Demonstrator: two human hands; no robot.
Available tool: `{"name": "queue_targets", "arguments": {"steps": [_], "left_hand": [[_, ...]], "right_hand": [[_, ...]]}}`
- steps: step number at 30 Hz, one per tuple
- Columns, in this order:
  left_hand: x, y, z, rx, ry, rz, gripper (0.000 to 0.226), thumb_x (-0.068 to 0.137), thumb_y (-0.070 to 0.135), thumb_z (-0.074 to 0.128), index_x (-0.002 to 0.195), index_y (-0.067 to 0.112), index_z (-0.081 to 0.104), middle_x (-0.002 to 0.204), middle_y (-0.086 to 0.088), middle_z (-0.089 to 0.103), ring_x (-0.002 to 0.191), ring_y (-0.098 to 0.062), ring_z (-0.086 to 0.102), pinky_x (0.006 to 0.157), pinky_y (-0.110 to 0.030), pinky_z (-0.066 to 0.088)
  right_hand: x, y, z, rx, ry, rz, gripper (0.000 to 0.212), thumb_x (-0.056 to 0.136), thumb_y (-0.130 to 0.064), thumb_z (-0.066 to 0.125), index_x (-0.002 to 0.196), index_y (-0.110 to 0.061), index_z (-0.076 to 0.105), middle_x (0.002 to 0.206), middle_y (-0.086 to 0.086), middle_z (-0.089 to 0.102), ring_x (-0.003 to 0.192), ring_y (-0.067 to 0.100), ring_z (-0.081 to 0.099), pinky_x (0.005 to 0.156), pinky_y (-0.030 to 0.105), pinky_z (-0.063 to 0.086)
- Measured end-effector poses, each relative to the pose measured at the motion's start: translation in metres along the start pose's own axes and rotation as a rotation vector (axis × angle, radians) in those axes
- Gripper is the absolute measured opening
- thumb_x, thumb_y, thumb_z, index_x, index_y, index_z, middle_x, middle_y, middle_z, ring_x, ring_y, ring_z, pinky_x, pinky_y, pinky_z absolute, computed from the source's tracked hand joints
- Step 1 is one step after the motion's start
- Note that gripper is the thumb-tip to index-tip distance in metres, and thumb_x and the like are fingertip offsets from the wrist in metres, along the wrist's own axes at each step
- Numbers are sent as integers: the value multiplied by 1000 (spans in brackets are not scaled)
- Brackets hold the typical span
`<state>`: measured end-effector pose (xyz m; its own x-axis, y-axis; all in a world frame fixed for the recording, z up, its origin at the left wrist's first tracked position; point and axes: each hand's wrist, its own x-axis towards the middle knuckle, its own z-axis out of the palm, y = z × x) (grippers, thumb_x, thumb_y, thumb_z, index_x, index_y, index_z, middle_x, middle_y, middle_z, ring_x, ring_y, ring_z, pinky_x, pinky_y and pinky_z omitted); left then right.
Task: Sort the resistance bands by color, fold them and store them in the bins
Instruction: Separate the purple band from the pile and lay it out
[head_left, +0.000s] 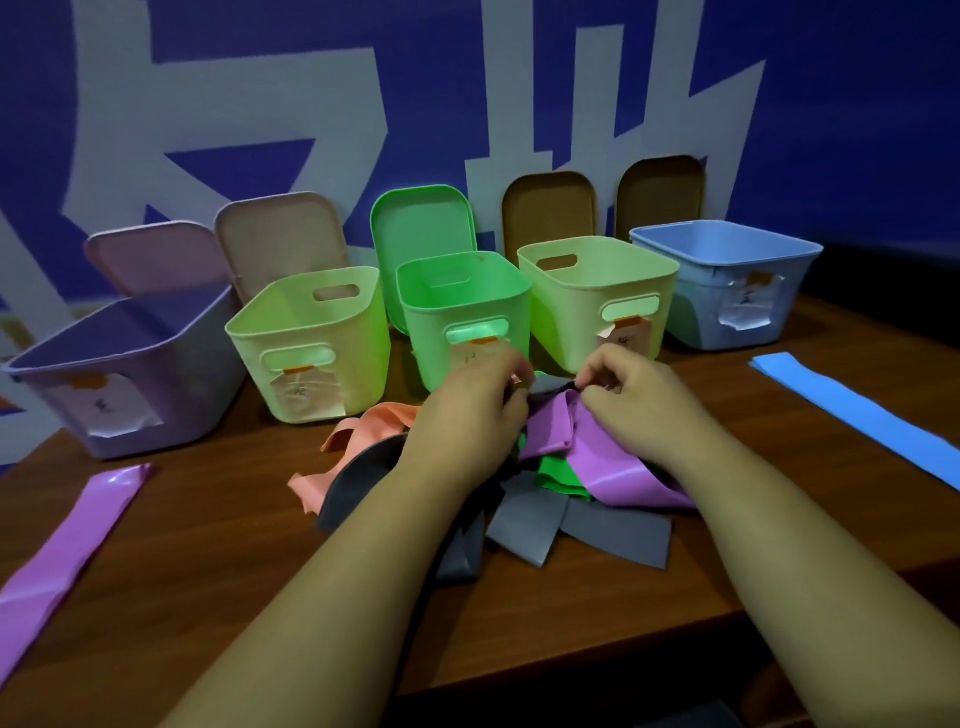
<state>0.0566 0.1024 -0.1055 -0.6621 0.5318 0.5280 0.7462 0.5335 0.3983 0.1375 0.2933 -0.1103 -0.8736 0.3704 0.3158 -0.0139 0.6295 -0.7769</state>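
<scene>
Forearms (332, 587) reach a tangled pile of bands (530, 514); left hand (467, 410) and right hand (634, 395) pinch its top. Probably thin, limp, light: lift by one edge.

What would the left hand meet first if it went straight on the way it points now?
Most likely the green bin: the left hand points forward and slightly right, at that bin's front right corner behind the pile. Depth is unclear; it might pass into the gap on its right.
</scene>
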Motion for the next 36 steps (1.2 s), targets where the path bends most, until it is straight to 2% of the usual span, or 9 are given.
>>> {"name": "queue_targets", "arguments": {"steps": [4,9,13,16,18,22,26,31,36], "left_hand": [[4,-8,-10,-156,289,-340,12,99,17,58,100,27,53,98,2,64,83,-23,68,76,-48,60],[4,-14,-19,-288,384,-409,14,93,26,52,92,39,46,100,1,64,84,-21,74,73,-50,63],[5,-12,-19,-161,355,-370,10,99,12,57,100,22,53,106,-3,59,89,-19,56,74,-32,43],[6,-13,-19,-77,282,-366,12,98,3,54,100,15,56,108,-7,56,85,-17,48,62,-26,28],[9,-15,-17,-31,235,-380,14,98,1,52,101,12,59,111,-9,56,87,-20,49,68,-28,31],[11,-21,-16,34,188,-410,17,96,-3,53,105,8,62,113,-13,56,90,-27,52,74,-35,36],[11,-20,-15,61,163,-428,20,96,-6,52,107,7,62,113,-13,55,88,-26,50,73,-35,36],[11,-29,-22,84,124,-439,24,94,-8,53,114,0,62,119,-19,54,97,-37,55,77,-33,35],[6,-32,-25,178,137,-347,26,90,-1,61,114,5,68,119,-15,59,110,-38,58,90,-46,48]], "right_hand": [[-3,-2,6,34,-112,-70,27,95,-11,66,101,-36,73,107,-12,65,83,7,60,69,25,46],[-5,0,3,46,-103,-121,16,96,-26,79,103,-40,79,104,-18,67,81,0,62,67,10,44],[-6,-2,2,76,-25,-104,17,95,-25,81,101,-40,85,96,-23,78,91,-7,68,71,7,49],[-4,-2,1,127,21,-89,19,93,-24,83,98,-42,86,92,-23,79,91,-1,72,74,20,54],[-3,-3,-1,124,20,-79,18,93,-26,83,98,-43,86,91,-23,80,91,6,73,74,30,60],[-6,-6,-2,197,66,-133,18,94,-22,82,102,-37,87,94,-23,80,93,-5,71,75,8,51],[-9,-9,1,286,128,-163,19,93,-14,81,101,-31,86,87,-22,80,82,-9,71,73,6,49],[-2,-11,-10,395,261,-92,24,98,-16,75,101,-39,81,91,-28,77,89,-16,66,76,6,51],[3,-5,-12,391,352,-36,15,103,-21,69,111,-29,80,102,-12,76,100,7,68,74,18,48]]}}
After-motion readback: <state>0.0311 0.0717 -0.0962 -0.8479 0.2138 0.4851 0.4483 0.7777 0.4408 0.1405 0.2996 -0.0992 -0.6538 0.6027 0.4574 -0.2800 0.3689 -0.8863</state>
